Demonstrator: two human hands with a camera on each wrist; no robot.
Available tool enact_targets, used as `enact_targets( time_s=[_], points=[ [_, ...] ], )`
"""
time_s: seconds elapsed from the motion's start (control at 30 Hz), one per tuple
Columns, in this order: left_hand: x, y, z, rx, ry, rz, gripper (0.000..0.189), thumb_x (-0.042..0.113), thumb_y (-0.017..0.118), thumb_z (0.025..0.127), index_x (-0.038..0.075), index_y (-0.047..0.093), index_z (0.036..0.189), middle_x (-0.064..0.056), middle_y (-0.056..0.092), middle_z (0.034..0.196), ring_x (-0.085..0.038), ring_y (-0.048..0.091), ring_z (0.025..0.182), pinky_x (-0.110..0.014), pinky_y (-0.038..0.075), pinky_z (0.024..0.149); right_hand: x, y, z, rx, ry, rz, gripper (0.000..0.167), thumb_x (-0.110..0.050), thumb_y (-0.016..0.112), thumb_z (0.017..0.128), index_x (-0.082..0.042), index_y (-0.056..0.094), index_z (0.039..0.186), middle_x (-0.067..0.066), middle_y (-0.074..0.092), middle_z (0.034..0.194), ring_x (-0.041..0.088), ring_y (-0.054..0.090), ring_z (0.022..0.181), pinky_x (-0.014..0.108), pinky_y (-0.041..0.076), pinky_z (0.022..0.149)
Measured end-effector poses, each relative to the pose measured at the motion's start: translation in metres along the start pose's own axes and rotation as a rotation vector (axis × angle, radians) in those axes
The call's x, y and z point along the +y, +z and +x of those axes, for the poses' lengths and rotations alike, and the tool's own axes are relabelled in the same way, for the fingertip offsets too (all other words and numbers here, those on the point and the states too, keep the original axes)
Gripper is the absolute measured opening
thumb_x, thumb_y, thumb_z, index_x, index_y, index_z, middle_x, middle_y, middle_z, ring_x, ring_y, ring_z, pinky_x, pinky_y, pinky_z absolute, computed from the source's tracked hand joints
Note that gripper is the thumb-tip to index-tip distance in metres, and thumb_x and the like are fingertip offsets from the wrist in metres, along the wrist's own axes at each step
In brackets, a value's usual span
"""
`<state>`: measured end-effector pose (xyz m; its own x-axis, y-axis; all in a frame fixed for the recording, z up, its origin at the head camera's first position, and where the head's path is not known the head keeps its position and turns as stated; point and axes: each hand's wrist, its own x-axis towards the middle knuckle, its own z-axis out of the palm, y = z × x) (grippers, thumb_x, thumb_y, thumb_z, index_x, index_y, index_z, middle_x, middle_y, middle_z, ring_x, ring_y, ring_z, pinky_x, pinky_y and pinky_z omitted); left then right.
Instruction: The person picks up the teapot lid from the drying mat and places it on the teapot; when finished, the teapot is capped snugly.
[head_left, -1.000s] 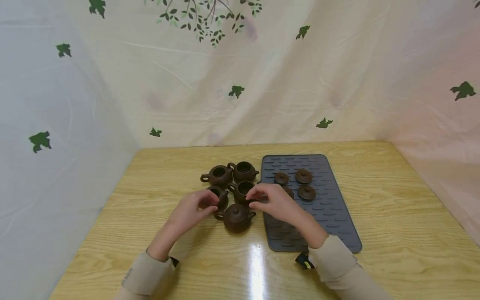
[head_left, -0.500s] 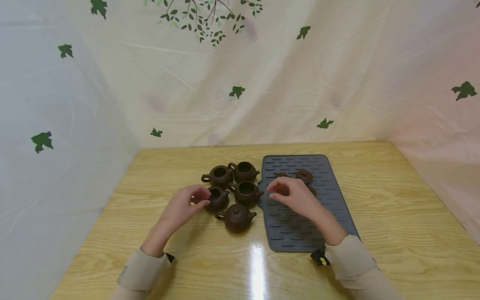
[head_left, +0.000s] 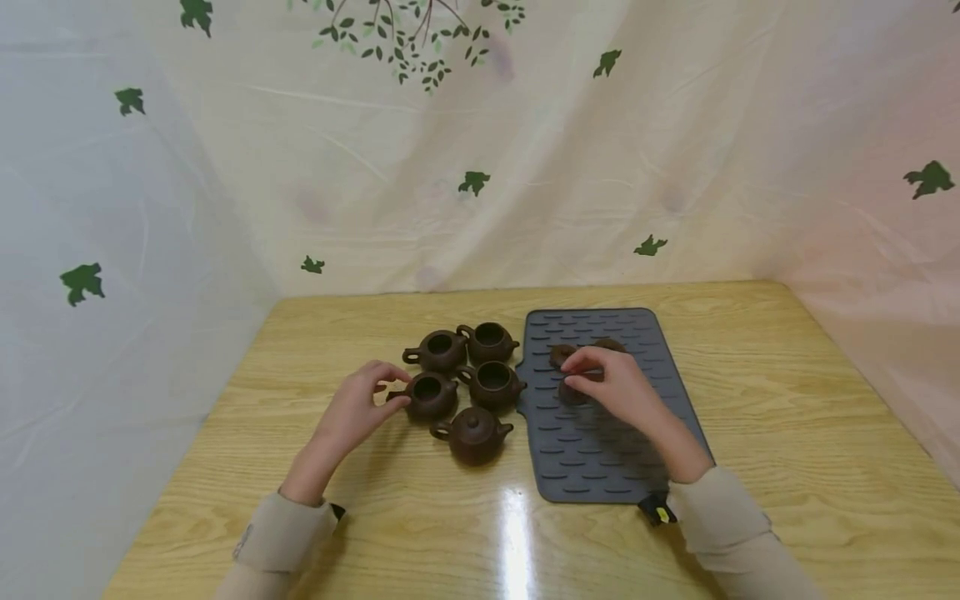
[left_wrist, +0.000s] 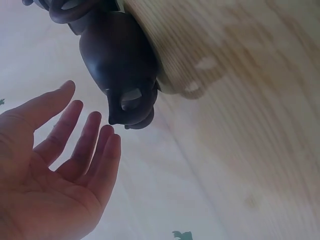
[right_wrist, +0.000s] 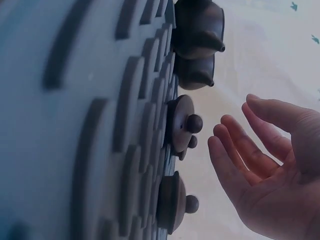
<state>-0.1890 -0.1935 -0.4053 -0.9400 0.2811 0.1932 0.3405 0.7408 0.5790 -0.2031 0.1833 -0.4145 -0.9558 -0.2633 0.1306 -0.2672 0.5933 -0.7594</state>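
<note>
My left hand [head_left: 358, 406], fingers relaxed and holding nothing, is at the handle side of a lidless dark brown teapot [head_left: 437, 407]. In the left wrist view that teapot [left_wrist: 120, 55] has its handle just off my fingertips. My right hand [head_left: 621, 387] hovers over the brown lids on the grey mat, its thumb and fingers apart. Nearest below it in the head view is one lid [head_left: 572, 393]; the hand partly covers the others. From the right wrist, a round-knobbed lid [right_wrist: 181, 122] shows beside the fingertips, and another lid [right_wrist: 172, 204] sits nearer the camera.
Three more lidless teapots stand close together: one at the back left [head_left: 441, 357], one at the back right [head_left: 489, 342] and one in the middle [head_left: 493, 392]. In front of them is a lidded teapot [head_left: 476, 440]. The ridged mat [head_left: 570, 475] lies on the wooden table [head_left: 795, 433].
My right hand has moved right, from over the teapots to over the lids on the mat. My left hand has drawn back left to the teapot's handle side.
</note>
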Motion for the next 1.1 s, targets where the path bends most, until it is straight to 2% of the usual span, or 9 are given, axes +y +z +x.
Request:
enact_targets(
  time_s=[0.2, 0.43, 0.57, 0.73, 1.1],
  points=[
    [-0.002, 0.002, 0.002, -0.022, -0.034, 0.034, 0.03, 0.012, 0.075, 0.089, 0.005, 0.067, 0.116, -0.018, 0.062, 0.124, -0.036, 0.061, 0.113, -0.049, 0.054, 0.097, 0.007, -0.004, 0.0, -0.001, 0.044, -0.037, 0.017, -0.013, 0.07, 0.093, -0.007, 0.071, 0.109, 0.012, 0.071, 0.109, 0.03, 0.068, 0.104, 0.045, 0.058, 0.089],
    [-0.002, 0.003, 0.003, -0.07, -0.047, 0.054, 0.03, 0.012, 0.073, 0.09, 0.005, 0.067, 0.119, -0.016, 0.066, 0.121, -0.035, 0.063, 0.111, -0.05, 0.053, 0.098, 0.012, -0.008, 0.001, -0.052, 0.11, -0.066, 0.018, -0.016, 0.07, 0.094, -0.009, 0.071, 0.11, 0.015, 0.071, 0.114, 0.031, 0.067, 0.105, 0.048, 0.055, 0.089],
    [-0.002, 0.004, 0.004, -0.09, -0.053, 0.04, 0.028, 0.009, 0.072, 0.091, 0.004, 0.067, 0.118, -0.015, 0.067, 0.118, -0.033, 0.066, 0.107, -0.049, 0.054, 0.096, 0.013, -0.008, 0.002, -0.095, 0.129, -0.094, 0.018, -0.015, 0.07, 0.093, -0.01, 0.072, 0.111, 0.016, 0.069, 0.118, 0.034, 0.065, 0.11, 0.049, 0.054, 0.092],
    [-0.004, 0.004, 0.006, -0.104, -0.09, 0.007, 0.027, 0.007, 0.071, 0.091, 0.003, 0.066, 0.118, -0.017, 0.067, 0.119, -0.033, 0.068, 0.108, -0.048, 0.055, 0.096, 0.013, -0.007, 0.004, -0.141, 0.129, -0.152, 0.018, -0.01, 0.072, 0.091, -0.01, 0.072, 0.108, 0.017, 0.066, 0.121, 0.037, 0.063, 0.115, 0.05, 0.054, 0.095],
    [-0.01, 0.005, 0.009, -0.065, -0.145, 0.003, 0.013, 0.003, 0.07, 0.091, 0.003, 0.068, 0.104, -0.015, 0.072, 0.104, -0.031, 0.071, 0.098, -0.045, 0.058, 0.088, 0.009, -0.003, 0.008, -0.149, 0.115, -0.23, 0.012, -0.008, 0.074, 0.089, -0.011, 0.07, 0.1, 0.013, 0.069, 0.111, 0.031, 0.067, 0.106, 0.046, 0.056, 0.089]
  ],
)
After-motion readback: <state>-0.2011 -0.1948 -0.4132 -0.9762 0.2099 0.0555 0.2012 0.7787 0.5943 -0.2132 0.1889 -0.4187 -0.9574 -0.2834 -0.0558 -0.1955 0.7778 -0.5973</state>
